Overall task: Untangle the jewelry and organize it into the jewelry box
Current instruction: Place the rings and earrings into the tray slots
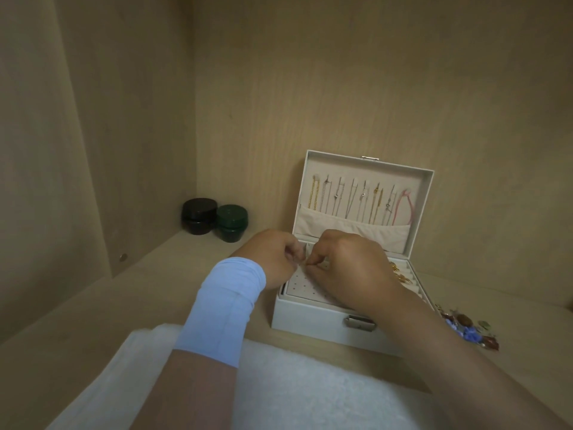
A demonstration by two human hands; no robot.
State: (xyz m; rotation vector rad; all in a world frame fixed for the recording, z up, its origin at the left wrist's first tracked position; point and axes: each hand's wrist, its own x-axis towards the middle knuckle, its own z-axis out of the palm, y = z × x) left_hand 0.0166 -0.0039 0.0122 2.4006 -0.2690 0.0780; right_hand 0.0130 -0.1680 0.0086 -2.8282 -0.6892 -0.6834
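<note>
Cloth (310, 398), hands (276, 259) (347, 268) (gold piece (305, 264)) over box (310, 319)

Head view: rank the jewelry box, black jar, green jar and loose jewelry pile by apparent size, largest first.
1. jewelry box
2. loose jewelry pile, though it lies nearer the camera
3. black jar and green jar: look alike

White jewelry box (310, 321), green jar (232, 223)
</note>
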